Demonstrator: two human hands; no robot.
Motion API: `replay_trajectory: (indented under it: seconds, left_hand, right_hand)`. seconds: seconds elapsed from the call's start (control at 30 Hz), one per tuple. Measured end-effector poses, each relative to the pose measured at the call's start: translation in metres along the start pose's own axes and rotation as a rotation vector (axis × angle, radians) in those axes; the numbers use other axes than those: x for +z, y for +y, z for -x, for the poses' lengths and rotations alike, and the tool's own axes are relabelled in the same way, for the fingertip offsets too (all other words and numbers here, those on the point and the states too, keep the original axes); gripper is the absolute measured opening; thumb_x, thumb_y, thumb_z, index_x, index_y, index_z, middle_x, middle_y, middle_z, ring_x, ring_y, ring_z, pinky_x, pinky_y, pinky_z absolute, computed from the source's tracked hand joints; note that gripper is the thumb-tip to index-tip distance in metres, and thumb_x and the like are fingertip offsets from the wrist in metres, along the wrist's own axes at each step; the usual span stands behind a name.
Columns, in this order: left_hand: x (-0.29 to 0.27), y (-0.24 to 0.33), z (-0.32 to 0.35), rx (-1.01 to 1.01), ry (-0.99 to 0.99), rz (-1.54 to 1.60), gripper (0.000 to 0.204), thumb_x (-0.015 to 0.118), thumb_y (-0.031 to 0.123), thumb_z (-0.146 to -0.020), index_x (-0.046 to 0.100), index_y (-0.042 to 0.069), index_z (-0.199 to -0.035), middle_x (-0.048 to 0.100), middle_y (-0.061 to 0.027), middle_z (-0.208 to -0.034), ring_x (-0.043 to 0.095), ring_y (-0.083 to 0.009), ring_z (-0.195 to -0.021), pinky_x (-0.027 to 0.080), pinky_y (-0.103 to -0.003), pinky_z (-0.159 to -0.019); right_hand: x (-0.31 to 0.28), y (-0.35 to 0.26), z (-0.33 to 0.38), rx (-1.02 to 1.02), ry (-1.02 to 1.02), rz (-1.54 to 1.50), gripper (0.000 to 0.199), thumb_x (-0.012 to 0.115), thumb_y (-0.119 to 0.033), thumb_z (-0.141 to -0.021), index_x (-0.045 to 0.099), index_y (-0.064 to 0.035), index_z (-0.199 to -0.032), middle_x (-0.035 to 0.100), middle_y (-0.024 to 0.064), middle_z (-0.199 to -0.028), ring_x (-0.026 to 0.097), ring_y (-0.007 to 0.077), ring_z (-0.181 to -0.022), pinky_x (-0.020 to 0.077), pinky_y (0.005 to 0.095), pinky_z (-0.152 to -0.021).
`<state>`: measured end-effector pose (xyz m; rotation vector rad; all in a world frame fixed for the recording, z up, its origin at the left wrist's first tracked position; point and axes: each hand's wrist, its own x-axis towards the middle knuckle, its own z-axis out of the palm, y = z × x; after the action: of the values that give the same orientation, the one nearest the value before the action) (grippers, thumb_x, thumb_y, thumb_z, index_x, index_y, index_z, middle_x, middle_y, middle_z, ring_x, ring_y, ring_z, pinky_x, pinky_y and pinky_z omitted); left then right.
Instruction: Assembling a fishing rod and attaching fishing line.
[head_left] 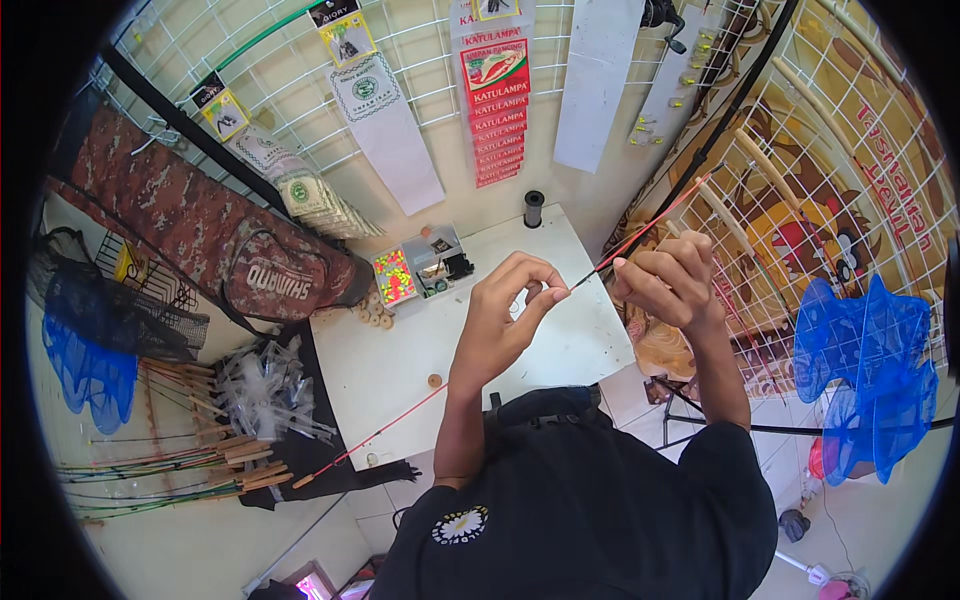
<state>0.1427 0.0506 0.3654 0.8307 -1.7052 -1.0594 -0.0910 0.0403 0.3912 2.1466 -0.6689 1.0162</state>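
Pinching with left fingers (548,299) a slim rod (590,277) above the table (590,345); curling right fingers (648,276) close by it, impossible to tell if gripping. Held aloft, apparently for handling so thin a length from both sides. Dark and fine between both sets of fingers, turning red beyond, slanting up rightward.

Bright, diffuse light whitened the table (585,345); right of it, the wire grid (822,190) bowed with fisheye distortion toward black corners.
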Motion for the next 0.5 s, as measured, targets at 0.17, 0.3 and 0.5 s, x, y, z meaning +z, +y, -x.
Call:
replay_trajectory:
  seconds: [0.17, 0.3, 0.5]
  left_hand:
    - [-0.002, 0.001, 0.001, -0.013, -0.014, -0.023, 0.006, 0.065, 0.005, -0.088, 0.062, 0.000, -0.091, 0.058, -0.0035, -0.088, 0.052, -0.0089, -0.079, 0.042, -0.025, -0.073]
    - [0.000, -0.001, 0.001, -0.058, -0.019, 0.045, 0.010, 0.064, 0.005, -0.089, 0.061, 0.000, -0.096, 0.061, -0.0046, -0.091, 0.052, -0.0065, -0.074, 0.041, -0.023, -0.065]
    - [0.002, 0.010, 0.002, -0.171, -0.063, 0.153, 0.024, 0.071, 0.005, -0.084, 0.061, -0.002, -0.104, 0.064, -0.0044, -0.090, 0.049, -0.0029, -0.059, 0.038, -0.017, -0.055]
  right_hand:
    - [0.000, 0.000, -0.001, -0.002, -0.011, 0.004, 0.025, 0.077, -0.011, -0.063, 0.067, -0.0157, -0.086, 0.055, -0.0072, -0.075, 0.050, 0.0123, -0.071, 0.0400, 0.0316, -0.072]
    - [0.002, -0.001, -0.004, -0.005, 0.016, -0.005, 0.025, 0.077, -0.011, -0.064, 0.067, -0.0152, -0.086, 0.056, -0.0070, -0.076, 0.050, 0.0126, -0.072, 0.0399, 0.0320, -0.071]
    - [0.002, -0.001, -0.009, -0.002, 0.041, 0.008, 0.026, 0.077, -0.012, -0.063, 0.067, -0.0152, -0.087, 0.057, -0.0066, -0.077, 0.051, 0.0136, -0.073, 0.0409, 0.0326, -0.071]
